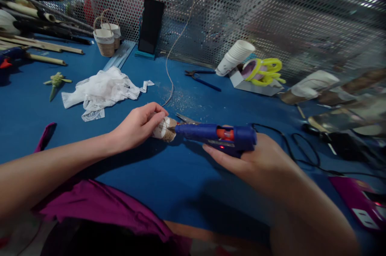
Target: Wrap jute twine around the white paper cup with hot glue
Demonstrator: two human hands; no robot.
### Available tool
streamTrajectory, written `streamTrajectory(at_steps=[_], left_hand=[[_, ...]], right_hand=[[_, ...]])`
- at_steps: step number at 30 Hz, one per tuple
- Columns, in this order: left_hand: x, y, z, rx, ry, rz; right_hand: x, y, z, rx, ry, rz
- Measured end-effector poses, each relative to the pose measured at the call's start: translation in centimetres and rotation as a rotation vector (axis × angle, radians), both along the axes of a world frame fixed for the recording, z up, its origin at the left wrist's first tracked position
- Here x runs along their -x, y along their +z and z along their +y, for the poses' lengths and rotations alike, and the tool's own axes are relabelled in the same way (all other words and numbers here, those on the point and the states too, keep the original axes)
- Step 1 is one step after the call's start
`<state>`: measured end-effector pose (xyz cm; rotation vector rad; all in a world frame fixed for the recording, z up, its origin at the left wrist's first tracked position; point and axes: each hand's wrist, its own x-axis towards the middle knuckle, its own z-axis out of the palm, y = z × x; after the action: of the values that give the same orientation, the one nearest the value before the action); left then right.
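My left hand (137,125) is closed round a small paper cup (163,129) partly wrapped in brown twine, lying on its side on the blue table (169,175). My right hand (256,159) grips a blue glue gun (217,134), whose nozzle touches the cup's twine band. A strand of twine (177,43) runs from the cup up to a spool at the top edge. Scissors (187,118) lie just behind the gun's nozzle.
White lace fabric (101,89) lies at left, two small twine baskets (106,37) and a black phone (150,25) stand by the mesh wall. Stacked paper cups (235,57), blue pliers (202,78), yellow-handled scissors (265,72) and a black cord (295,147) are at right.
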<state>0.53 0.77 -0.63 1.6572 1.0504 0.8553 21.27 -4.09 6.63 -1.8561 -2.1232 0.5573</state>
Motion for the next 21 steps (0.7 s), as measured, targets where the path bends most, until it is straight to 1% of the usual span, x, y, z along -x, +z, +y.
streamTrajectory(at_steps=[3, 8, 15, 21], left_hand=[[0.0, -0.01, 0.01, 0.003, 0.004, -0.001], [0.03, 0.03, -0.05, 0.011, 0.012, -0.01], [0.06, -0.06, -0.03, -0.005, 0.013, 0.0], [0.09, -0.19, 0.05, -0.047, 0.015, 0.021]], right_hand=[[-0.1, -0.09, -0.12, -0.014, 0.034, 0.01], [-0.3, -0.24, -0.18, -0.047, 0.021, 0.039], [-0.1, -0.31, -0.1, -0.044, 0.035, 0.003], [0.2, 0.18, 0.08, -0.013, -0.027, -0.06]])
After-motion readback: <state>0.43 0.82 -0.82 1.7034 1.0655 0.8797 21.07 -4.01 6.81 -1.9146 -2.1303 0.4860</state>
